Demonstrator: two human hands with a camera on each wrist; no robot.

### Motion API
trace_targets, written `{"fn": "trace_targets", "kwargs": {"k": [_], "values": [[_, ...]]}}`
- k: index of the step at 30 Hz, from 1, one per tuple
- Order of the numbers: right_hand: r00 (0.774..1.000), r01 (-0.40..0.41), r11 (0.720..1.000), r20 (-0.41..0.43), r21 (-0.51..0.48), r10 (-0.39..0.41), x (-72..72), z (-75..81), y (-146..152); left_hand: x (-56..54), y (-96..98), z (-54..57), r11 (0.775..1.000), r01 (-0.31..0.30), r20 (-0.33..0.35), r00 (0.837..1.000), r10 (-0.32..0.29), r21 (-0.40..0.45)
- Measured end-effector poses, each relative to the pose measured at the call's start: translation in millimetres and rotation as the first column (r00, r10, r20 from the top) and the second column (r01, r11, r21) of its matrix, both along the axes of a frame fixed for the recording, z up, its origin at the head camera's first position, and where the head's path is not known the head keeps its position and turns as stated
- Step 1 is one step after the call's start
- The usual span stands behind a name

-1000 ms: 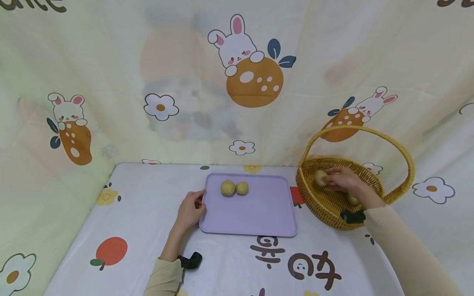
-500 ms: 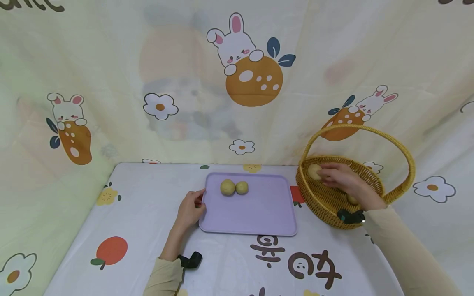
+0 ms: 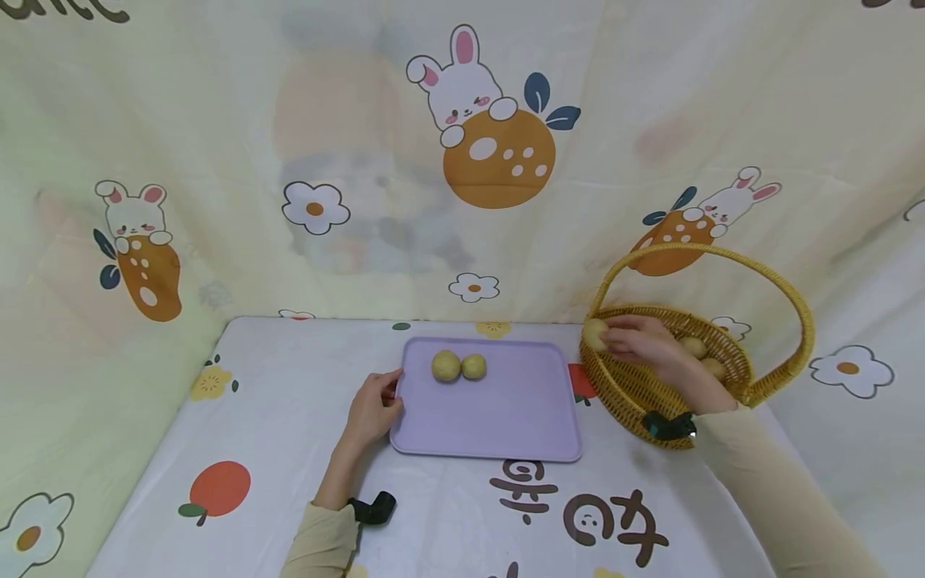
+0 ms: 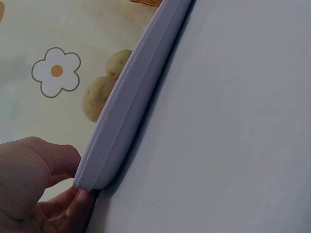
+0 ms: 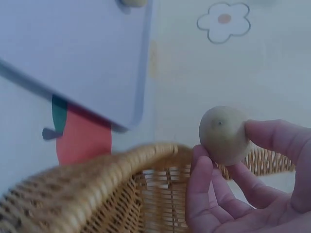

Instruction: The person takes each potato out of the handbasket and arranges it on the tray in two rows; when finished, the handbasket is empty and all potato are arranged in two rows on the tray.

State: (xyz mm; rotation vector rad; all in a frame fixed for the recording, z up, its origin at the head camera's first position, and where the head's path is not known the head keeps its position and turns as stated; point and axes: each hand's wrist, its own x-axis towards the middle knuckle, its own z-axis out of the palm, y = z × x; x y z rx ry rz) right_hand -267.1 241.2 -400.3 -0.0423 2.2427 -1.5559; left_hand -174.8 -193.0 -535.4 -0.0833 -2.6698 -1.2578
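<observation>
My right hand [image 3: 646,345] pinches a round yellow potato [image 3: 595,335] between thumb and fingers, over the left rim of a wicker basket [image 3: 623,417]. In the right wrist view the held potato [image 5: 224,136] shows a small dark eye, and the basket wall lies below it. Two more potatoes [image 3: 693,347] are visible in the basket, to the right of the hand. My left hand [image 3: 370,411] grips the left edge of a lilac tray [image 3: 491,421], thumb at the rim and fingers below it in the left wrist view. A larger potato [image 3: 446,366] and a smaller potato [image 3: 474,367] sit side by side near the tray's back edge.
The basket's tall arched handle [image 3: 694,247] rises above the right hand. A printed white cloth [image 3: 289,417] covers the table, and a curtain with rabbits [image 3: 383,160] hangs behind it. A narrow strip of cloth separates tray and basket.
My right hand has carried the potato leftward and up from inside the basket to its left rim, uncovering the potatoes behind. The left hand and the tray have stayed in place.
</observation>
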Motion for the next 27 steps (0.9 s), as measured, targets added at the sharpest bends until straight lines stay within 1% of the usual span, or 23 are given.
{"fn": "trace_targets", "kwargs": {"k": [5, 9, 14, 21, 27], "values": [[0.999, -0.033, 0.999, -0.005, -0.03, 0.033, 0.0, -1.7, -15.1, -0.4, 0.2, 0.3, 1.0, -0.002, 0.001, 1.0, 0.002, -0.002], [1.0, -0.026, 0.999, -0.001, -0.044, 0.026, -1.6, -6.8, -26.9, -0.4, 0.3, -0.1, 1.0, -0.004, -0.001, 1.0, 0.004, -0.007], [1.0, -0.025, 0.999, 0.005, -0.02, 0.025, -2.0, -10.3, -37.7, -0.4, 0.6, -1.5, 1.0, -0.008, -0.004, 1.0, 0.008, -0.007], [0.999, -0.033, 0.997, 0.02, -0.077, 0.034, -4.1, -17.0, -50.5, -1.1, 0.6, -1.9, 1.0, -0.006, -0.016, 1.0, 0.006, -0.007], [0.999, -0.04, 0.998, -0.004, -0.056, 0.039, -3.6, -23.4, -60.9, -0.7, 0.1, -0.8, 1.0, -0.007, 0.0, 1.0, 0.007, -0.01]]}}
